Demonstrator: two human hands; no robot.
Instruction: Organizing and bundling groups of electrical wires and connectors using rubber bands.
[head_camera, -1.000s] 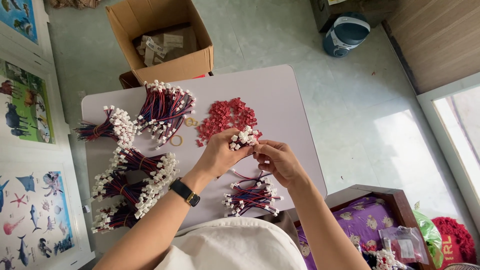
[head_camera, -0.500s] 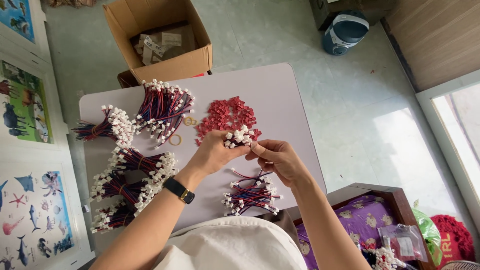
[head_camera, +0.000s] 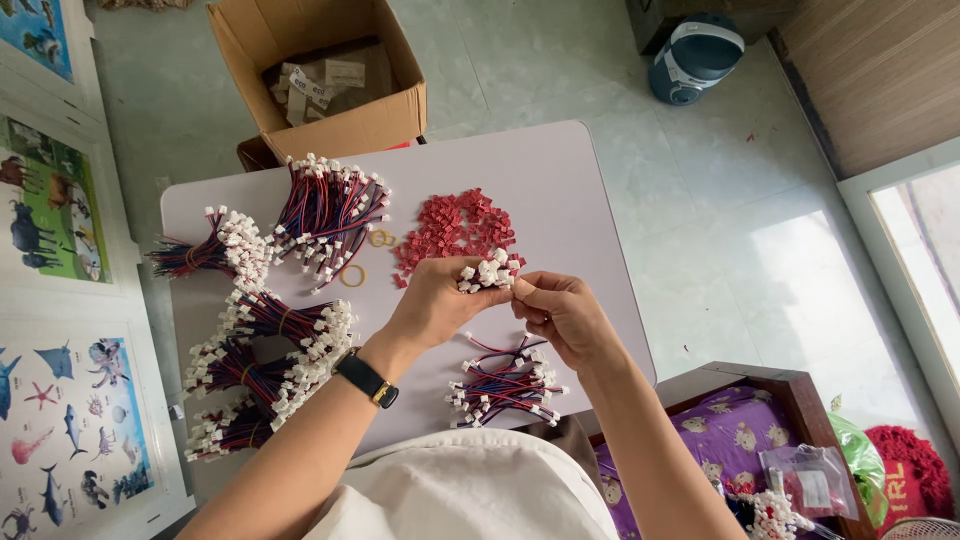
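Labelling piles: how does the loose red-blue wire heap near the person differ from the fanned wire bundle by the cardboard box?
The loose red-blue wire heap is smaller and splayed untied; the fanned wire bundle is bigger and gathered at one end. The heap lies near the table's front edge, the bundle at its far side. Both have white connectors.

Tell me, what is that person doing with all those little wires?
A person sits at a small white table. The left hand grips a bunch of white plugs on red and blue wires, and the right hand pinches at that bunch. Red connector pieces lie in a heap behind the hands, tied wire bundles lie on the left, and a loose wire pile lies nearer the person.
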